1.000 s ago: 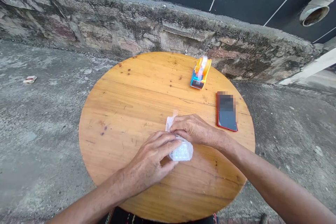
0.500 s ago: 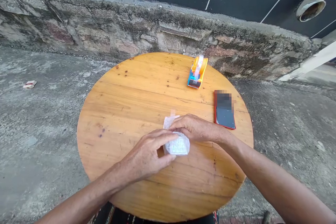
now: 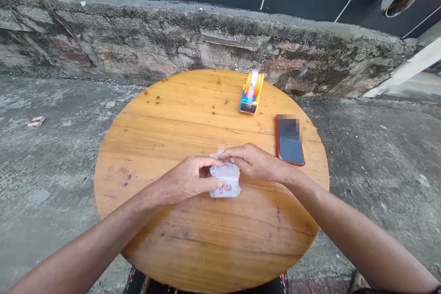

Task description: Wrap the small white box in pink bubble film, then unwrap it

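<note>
A small white box (image 3: 230, 189) with reddish print on its near face is wrapped in clear plastic, perhaps bubble wrap. It rests on the round wooden table (image 3: 165, 121). My left hand (image 3: 195, 175) grips it from the left, thumb on the near face and fingers over the top. My right hand (image 3: 250, 161) is closed at the far side of the package, its fingertips on the plastic there. What lies under those fingertips is partly hidden. A pale strip of clear tape (image 3: 221, 148) sticks out beyond the far end of the wrap.
A yellow and blue tape dispenser (image 3: 251, 93) with a roll of tape stands near the table's far edge. To the right lies a phone (image 3: 290, 141) in a red case. Behind the table runs a low stone wall (image 3: 138, 48); a crumpled packet (image 3: 36, 121) lies on the concrete floor.
The wrapped box has turned in my hands, so its near face with reddish print now shows. My left thumb has moved up onto that face. The whole view has shifted slightly.
</note>
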{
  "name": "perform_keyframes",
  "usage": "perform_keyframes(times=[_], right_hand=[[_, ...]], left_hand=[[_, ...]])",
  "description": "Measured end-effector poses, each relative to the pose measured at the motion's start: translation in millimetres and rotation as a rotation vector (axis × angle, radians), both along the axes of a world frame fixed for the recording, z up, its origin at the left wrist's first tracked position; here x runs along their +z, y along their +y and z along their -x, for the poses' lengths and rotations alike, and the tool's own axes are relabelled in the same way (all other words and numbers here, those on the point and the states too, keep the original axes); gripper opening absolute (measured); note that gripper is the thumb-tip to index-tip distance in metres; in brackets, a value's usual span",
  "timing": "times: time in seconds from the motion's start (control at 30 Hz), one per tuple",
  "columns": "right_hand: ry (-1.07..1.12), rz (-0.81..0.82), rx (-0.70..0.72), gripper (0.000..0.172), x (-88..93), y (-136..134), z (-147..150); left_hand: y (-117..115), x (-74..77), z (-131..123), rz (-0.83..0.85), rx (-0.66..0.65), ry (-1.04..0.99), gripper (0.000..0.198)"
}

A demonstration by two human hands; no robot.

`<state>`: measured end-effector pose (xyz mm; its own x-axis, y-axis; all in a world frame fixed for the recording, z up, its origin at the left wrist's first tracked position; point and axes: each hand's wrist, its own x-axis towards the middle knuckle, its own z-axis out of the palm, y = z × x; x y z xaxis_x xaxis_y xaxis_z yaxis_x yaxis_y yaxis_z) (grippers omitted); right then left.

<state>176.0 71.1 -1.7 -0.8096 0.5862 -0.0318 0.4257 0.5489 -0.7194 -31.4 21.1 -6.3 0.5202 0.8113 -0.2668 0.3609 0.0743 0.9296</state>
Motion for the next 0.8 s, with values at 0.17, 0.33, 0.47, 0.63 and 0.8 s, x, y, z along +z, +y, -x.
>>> perform_keyframes(times=[0.17, 0.33, 0.47, 0.63, 0.8], right_hand=[[0.037, -0.116, -0.133, 0.030, 7.3, -18, -14], [0.011, -0.235, -0.162, 0.044, 1.8, -38, -17], [0.053, -0.273, -0.144, 0.058, -10.2, -43, -12], [0.077, -0.243, -0.129, 0.051, -14.1, -38, -13], [0.043, -0.295, -0.109, 0.068, -21.2, -38, -17]], left_hand=[[11, -9.1, 3, 0.043, -0.039, -0.023, 0.034], [14, -15.9, 5, -0.071, -0.019, 0.014, 0.036], [12, -16.8, 6, -0.142, -0.040, 0.030, 0.036], [10, -16.3, 3, -0.276, 0.022, 0.182, 0.035], [12, -9.5, 1, -0.340, 0.024, 0.270, 0.031]])
